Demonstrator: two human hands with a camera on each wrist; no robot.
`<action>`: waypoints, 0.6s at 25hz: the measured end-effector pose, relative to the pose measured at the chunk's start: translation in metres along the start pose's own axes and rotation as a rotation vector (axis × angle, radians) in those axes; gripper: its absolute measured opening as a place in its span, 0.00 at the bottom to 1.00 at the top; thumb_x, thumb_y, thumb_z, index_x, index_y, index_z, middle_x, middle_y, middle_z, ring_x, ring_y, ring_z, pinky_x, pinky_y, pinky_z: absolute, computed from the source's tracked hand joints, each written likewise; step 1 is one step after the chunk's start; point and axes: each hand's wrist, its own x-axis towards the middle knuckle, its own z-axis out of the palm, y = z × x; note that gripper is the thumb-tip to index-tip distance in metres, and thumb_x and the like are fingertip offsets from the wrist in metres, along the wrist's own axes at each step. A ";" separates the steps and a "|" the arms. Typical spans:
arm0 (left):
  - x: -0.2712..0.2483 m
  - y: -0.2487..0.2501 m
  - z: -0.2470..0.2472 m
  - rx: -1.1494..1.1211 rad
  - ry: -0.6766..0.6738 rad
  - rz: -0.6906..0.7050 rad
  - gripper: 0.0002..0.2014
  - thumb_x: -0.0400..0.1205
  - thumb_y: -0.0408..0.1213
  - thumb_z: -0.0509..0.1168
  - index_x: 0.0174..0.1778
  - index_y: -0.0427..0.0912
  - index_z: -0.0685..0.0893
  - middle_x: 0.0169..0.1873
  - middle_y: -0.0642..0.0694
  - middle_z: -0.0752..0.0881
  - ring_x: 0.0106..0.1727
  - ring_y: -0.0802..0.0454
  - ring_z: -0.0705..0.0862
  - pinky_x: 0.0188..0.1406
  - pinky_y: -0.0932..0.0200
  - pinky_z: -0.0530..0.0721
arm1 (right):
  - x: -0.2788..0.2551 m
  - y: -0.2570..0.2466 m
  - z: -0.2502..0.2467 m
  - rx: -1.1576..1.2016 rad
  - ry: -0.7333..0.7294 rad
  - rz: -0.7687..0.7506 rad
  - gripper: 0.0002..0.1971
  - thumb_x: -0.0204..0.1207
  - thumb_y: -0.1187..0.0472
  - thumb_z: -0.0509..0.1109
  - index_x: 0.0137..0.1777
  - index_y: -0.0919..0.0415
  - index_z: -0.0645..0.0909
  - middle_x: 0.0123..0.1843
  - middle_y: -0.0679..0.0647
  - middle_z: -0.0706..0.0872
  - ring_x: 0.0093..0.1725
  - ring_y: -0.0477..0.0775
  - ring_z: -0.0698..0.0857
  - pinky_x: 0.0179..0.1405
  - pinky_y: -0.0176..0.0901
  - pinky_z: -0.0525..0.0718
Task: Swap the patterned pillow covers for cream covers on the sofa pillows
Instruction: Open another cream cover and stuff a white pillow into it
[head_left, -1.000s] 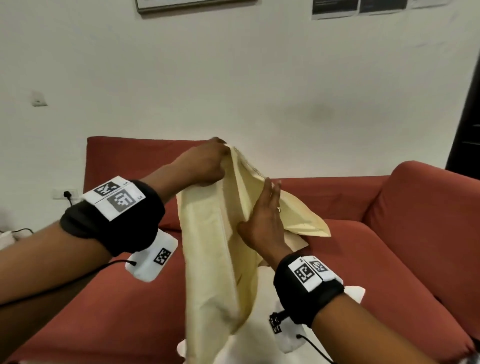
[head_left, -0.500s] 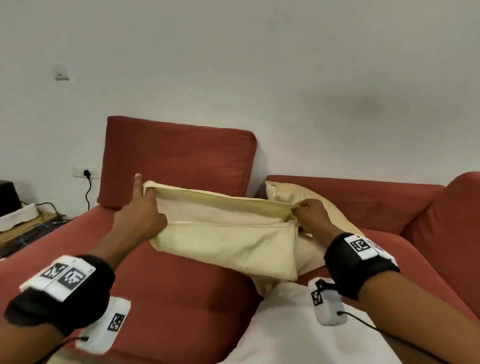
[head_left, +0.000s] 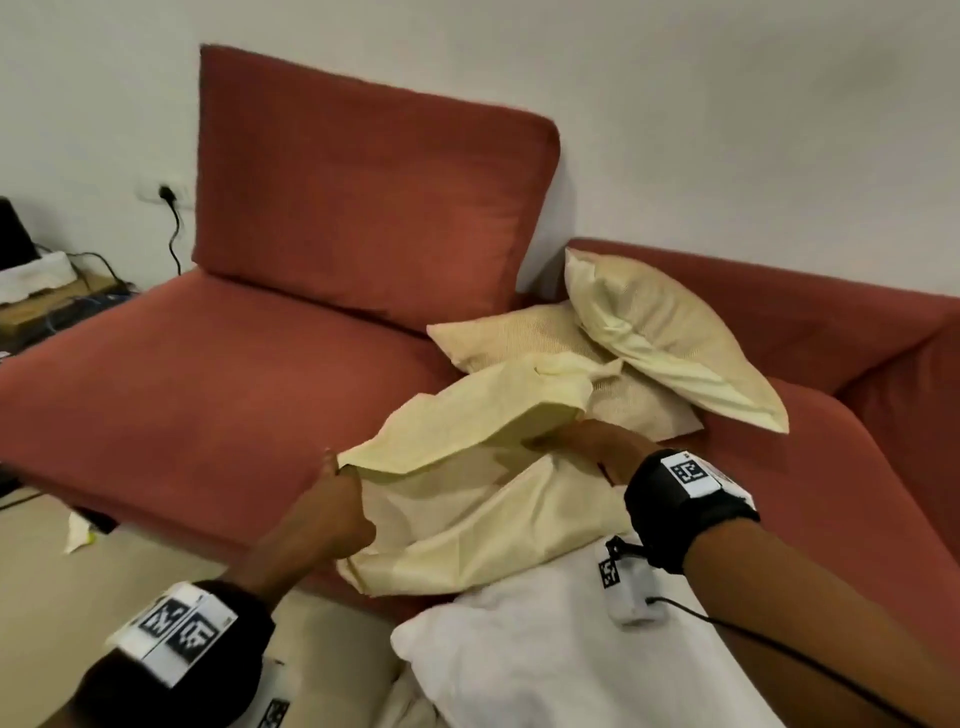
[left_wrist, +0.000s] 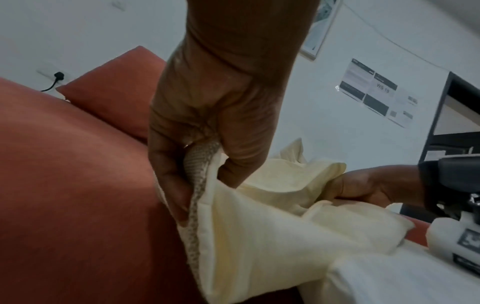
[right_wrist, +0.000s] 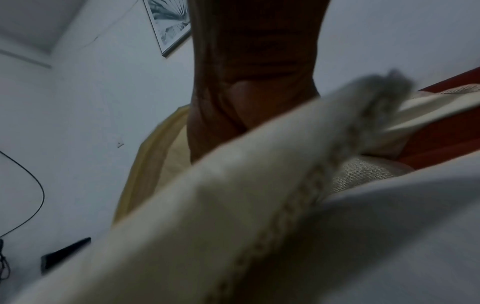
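Note:
An empty cream cover (head_left: 467, 499) lies slack over the front of the red sofa, its open mouth above a bare white pillow (head_left: 545, 654). My left hand (head_left: 337, 504) pinches the zip edge of the cream cover (left_wrist: 233, 236) between thumb and curled fingers (left_wrist: 168, 181). My right hand (head_left: 587, 447) grips the cover's opposite edge, its fingers hidden under the upper flap; in the right wrist view the cover's zip edge (right_wrist: 259, 195) blurs across the wrist. Behind them, a cream-covered pillow (head_left: 670, 338) leans on a flat beige woven cover (head_left: 524, 338).
The red sofa seat (head_left: 208, 405) stretches left, with an upright back cushion (head_left: 363, 192) behind. A low side table with cables (head_left: 47, 296) and a wall socket (head_left: 163, 192) stand at far left. A paper scrap (head_left: 78, 535) lies on the floor.
The cover, held up and then stretched flat between both hands, has come down onto the sofa front over the white pillow. Both hands dropped lower and closer.

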 end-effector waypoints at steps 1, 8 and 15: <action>0.003 0.001 0.008 0.016 -0.047 0.017 0.35 0.74 0.35 0.67 0.77 0.37 0.63 0.84 0.35 0.41 0.69 0.42 0.80 0.58 0.56 0.81 | 0.000 0.013 0.003 -0.219 -0.048 0.005 0.47 0.51 0.39 0.84 0.71 0.59 0.79 0.70 0.56 0.82 0.69 0.61 0.80 0.72 0.56 0.77; -0.025 0.006 -0.010 -0.184 -0.311 0.014 0.38 0.71 0.31 0.74 0.77 0.40 0.66 0.57 0.39 0.78 0.41 0.46 0.87 0.25 0.59 0.84 | -0.058 -0.034 -0.047 0.109 -0.103 -0.073 0.26 0.64 0.56 0.84 0.61 0.64 0.85 0.55 0.57 0.91 0.54 0.60 0.90 0.53 0.49 0.86; -0.057 0.064 -0.010 0.300 -0.411 0.324 0.47 0.67 0.77 0.62 0.81 0.57 0.65 0.83 0.46 0.62 0.74 0.48 0.75 0.69 0.51 0.78 | -0.087 0.039 -0.091 0.921 -0.116 -0.164 0.16 0.68 0.55 0.77 0.52 0.64 0.84 0.49 0.61 0.89 0.43 0.55 0.89 0.45 0.45 0.90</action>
